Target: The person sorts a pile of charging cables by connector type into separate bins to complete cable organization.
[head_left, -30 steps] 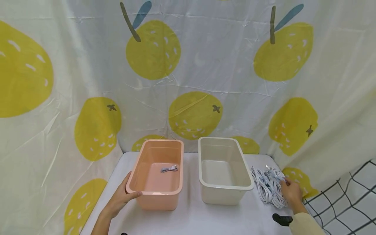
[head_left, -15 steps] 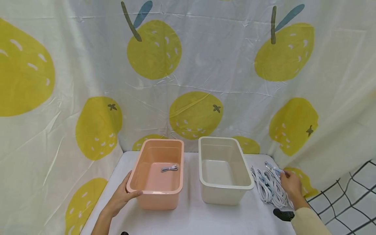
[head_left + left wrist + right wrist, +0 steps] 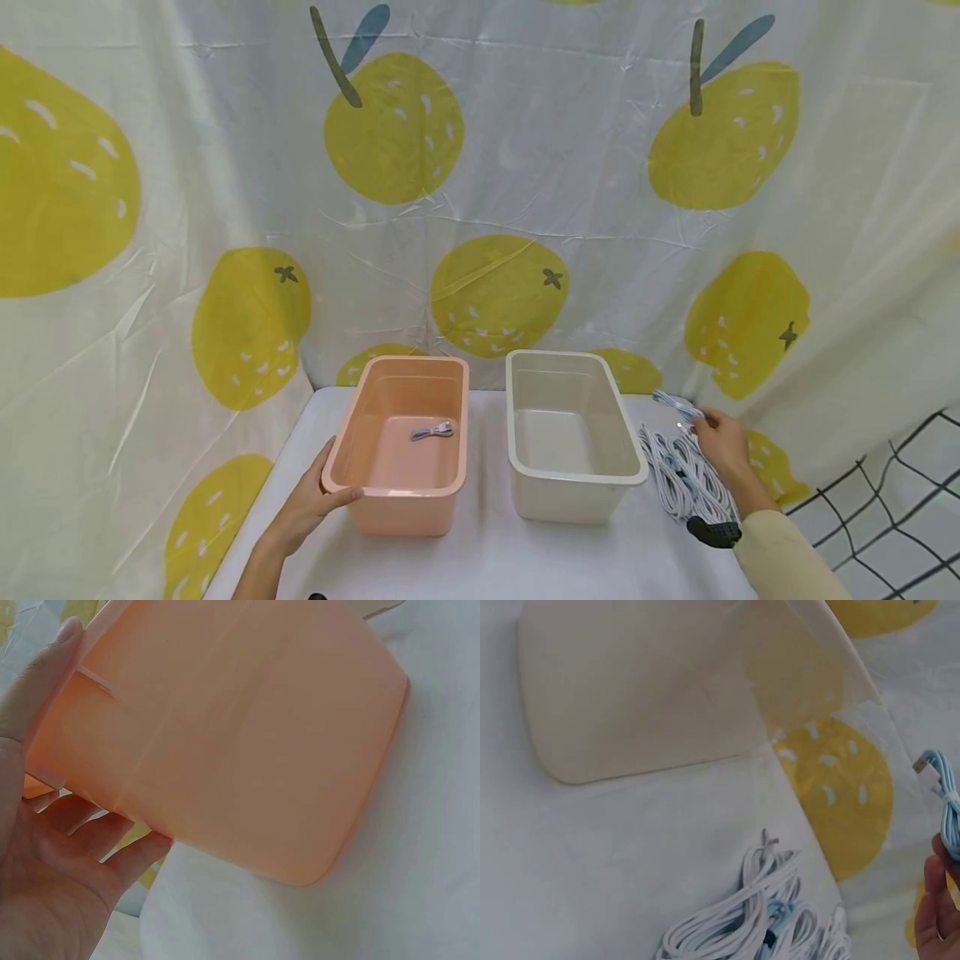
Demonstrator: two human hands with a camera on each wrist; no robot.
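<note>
My left hand grips the front left corner of a peach plastic bin, thumb at the rim and fingers along the outer side. A small bundled grey-white USB cable lies on that bin's floor. At the right, my right hand pinches a bundled light-blue USB cable, held above the far end of a heap of coiled cables. In the right wrist view the held cable shows its metal plug. The heap is mostly white, with a light-blue bundle among it.
Between the peach bin and the cables stands a cream plastic bin. Both bins rest on a white-covered table. A lemon-print curtain hangs behind and at the sides. Black wire netting runs along the right side.
My right hand has lifted the light-blue cable off the heap and moved it up and left, toward the table's back edge. My left hand and both bins have stayed put.
</note>
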